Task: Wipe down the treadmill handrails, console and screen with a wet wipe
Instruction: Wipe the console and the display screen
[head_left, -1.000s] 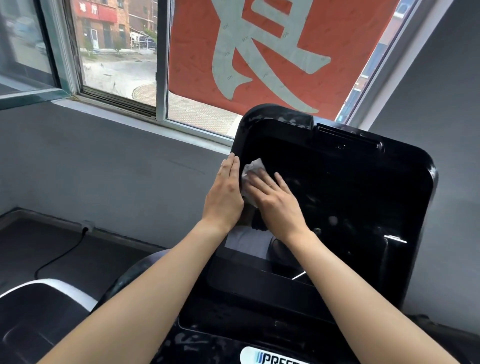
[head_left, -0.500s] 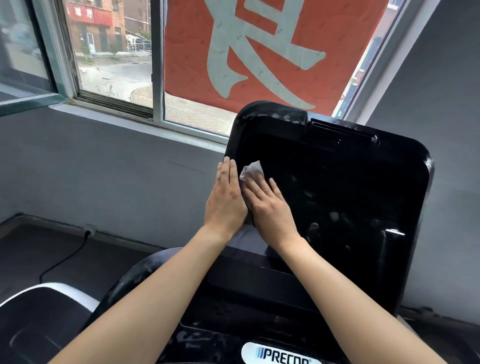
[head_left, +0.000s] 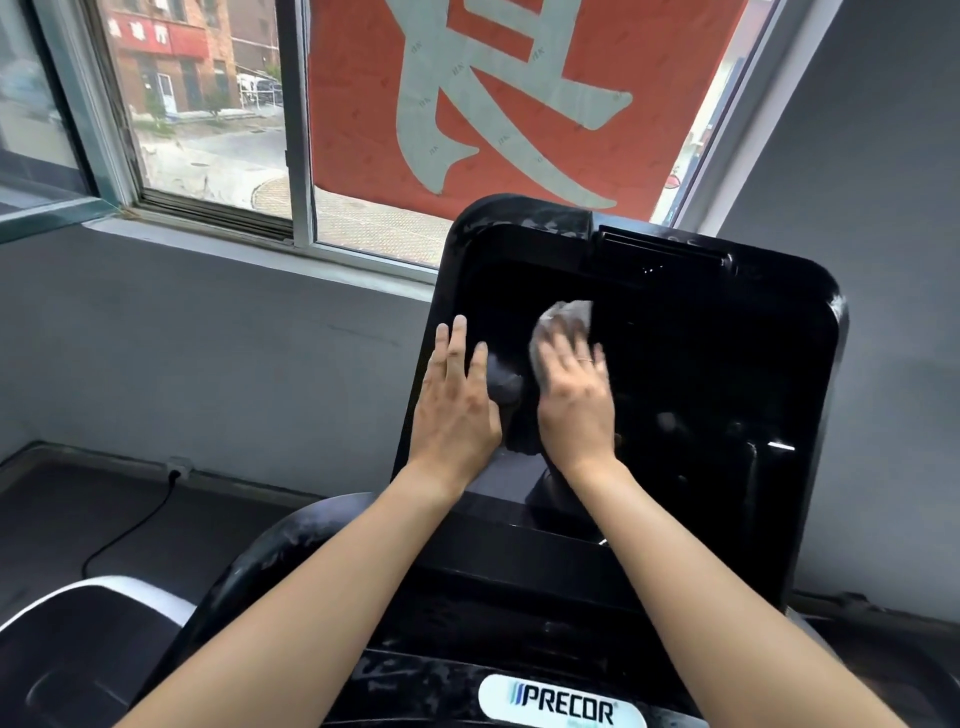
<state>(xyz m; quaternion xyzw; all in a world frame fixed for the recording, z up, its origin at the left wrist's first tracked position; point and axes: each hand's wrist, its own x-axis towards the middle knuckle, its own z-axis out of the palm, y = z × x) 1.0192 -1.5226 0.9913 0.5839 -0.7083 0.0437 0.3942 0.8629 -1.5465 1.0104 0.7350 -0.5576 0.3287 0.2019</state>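
The treadmill's black glossy screen (head_left: 701, 374) stands tilted in front of me, set above the console (head_left: 519, 582) with its Precor badge. My right hand (head_left: 574, 400) presses a crumpled white wet wipe (head_left: 563, 319) flat against the upper left part of the screen, fingers straight and blurred. My left hand (head_left: 454, 405) lies flat with straight fingers on the screen's left edge, holding nothing. A curved black handrail (head_left: 270, 551) runs down at the lower left, below my left forearm.
A grey wall and a window (head_left: 208, 104) with a red banner (head_left: 519, 93) lie behind the screen. A wall socket (head_left: 178, 464) and black cable (head_left: 130, 530) sit on the floor at left. Another machine's white-edged part (head_left: 93, 597) shows at the bottom left.
My right hand has slid the wipe to the right, away from my left hand, leaving a gap between them. The left hand has stayed on the screen's left edge.
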